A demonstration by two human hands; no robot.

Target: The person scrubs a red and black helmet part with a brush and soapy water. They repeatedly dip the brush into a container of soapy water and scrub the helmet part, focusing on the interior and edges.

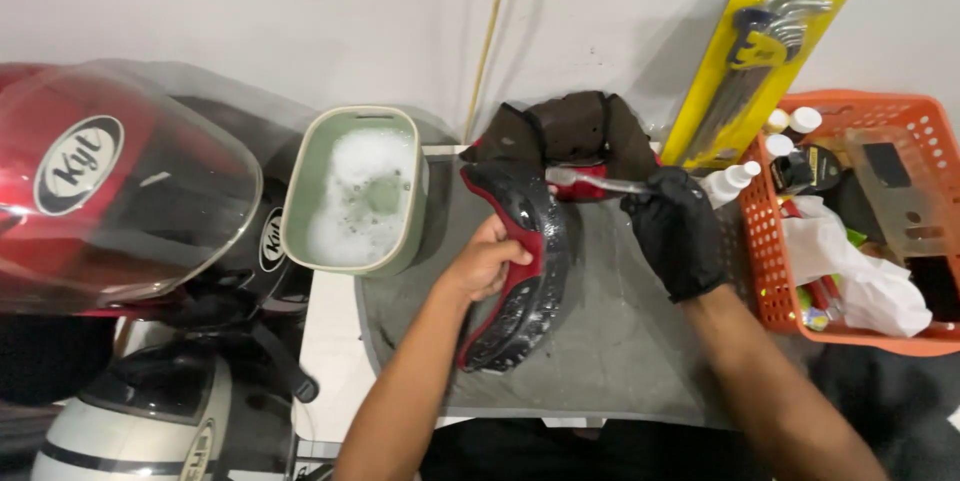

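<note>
Scrubbing step in hand — your bare left hand clamps the red-and-black helmet cheek pad on edge over the grey mat. Your gloved right hand pinches a toothbrush, bristles at the pad's top end. Soapy tub just beside — a re-dip looks due before working down the pad.

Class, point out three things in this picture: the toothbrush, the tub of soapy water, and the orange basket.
toothbrush (597,180), head view, on its clear handle.
tub of soapy water (300,181), head view, on its pale green left wall.
orange basket (765,271), head view, on its left lattice wall.
</note>
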